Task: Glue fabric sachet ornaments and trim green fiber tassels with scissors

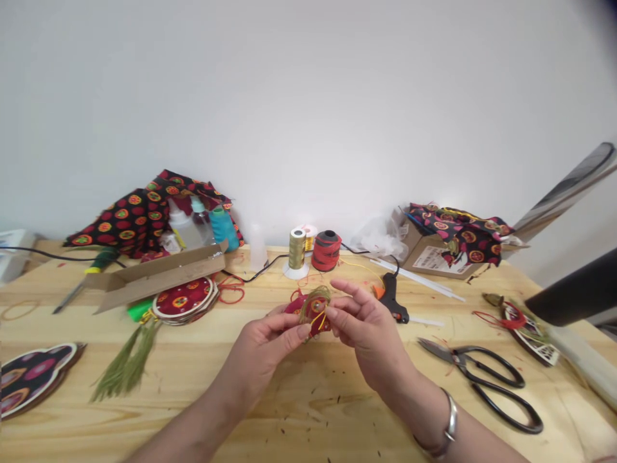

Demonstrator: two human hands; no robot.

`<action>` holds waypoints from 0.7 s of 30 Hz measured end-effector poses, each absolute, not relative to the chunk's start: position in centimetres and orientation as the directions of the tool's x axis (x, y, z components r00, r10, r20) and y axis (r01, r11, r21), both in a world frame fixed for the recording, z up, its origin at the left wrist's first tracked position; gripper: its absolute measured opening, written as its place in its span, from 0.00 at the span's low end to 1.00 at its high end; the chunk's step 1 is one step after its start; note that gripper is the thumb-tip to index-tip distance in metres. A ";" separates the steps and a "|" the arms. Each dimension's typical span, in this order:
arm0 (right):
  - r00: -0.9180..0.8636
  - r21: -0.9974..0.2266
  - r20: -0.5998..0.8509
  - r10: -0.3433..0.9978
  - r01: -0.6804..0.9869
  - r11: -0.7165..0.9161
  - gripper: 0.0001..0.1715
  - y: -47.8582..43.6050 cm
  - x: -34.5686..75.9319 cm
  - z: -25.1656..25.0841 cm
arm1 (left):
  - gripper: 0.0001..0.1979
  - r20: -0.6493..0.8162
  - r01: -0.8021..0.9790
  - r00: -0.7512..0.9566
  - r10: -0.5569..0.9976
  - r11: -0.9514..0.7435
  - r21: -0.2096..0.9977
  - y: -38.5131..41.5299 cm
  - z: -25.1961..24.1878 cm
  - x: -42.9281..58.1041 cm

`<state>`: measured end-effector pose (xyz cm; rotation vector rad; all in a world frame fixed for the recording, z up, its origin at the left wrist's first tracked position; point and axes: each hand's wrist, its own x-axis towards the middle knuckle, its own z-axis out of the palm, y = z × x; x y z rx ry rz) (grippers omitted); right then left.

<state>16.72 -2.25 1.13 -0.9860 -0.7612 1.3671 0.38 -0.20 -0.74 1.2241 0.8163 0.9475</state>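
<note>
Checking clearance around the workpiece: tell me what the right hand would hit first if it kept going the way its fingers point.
The right hand points left, so it would first meet the red ornament it already pinches, then the left hand just beyond; depth is uncertain.

There is one view only, taken from the head of the person seated at the wooden table point(308, 411), so nothing is shared with a second picture. It looks forward and slightly down, across the tabletop to the pale wall point(308, 96) behind it. The near edge of the table falls below the frame, and both forearms enter from the bottom, the left hand point(263, 350) and right hand point(369, 334) meeting close to the lens near the middle. The far edge and the wall fill the upper half. The picture is wide and bowed at the sides, reaching the scissors point(486, 379) at right.
</note>
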 end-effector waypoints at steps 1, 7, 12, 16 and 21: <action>0.094 -0.907 -0.097 0.991 -0.418 -0.049 0.25 -2.3 16.7 1.1 | 0.08 -0.012 -0.145 0.399 0.917 0.076 0.987 -0.2 -0.8 0.4; 0.070 -0.944 -0.039 0.997 -0.328 -0.014 0.21 -2.4 16.2 0.4 | 0.06 -0.034 -0.142 0.394 0.918 0.098 0.985 -0.5 -0.8 0.5; 0.160 -0.888 0.412 0.897 0.290 0.356 0.11 -2.3 17.4 0.3 | 0.06 -0.057 -0.163 0.359 0.932 0.122 0.979 -0.7 -0.7 0.4; -0.169 -0.446 0.704 0.690 0.650 0.615 0.15 -2.2 18.9 1.1 | 0.05 -0.068 -0.186 0.355 0.932 0.142 0.972 -0.5 -0.6 0.3; -0.353 -0.399 0.594 0.723 0.651 0.645 0.16 -2.0 18.9 1.1 | 0.05 -0.085 -0.215 0.369 0.926 0.174 0.961 -0.5 -0.4 0.4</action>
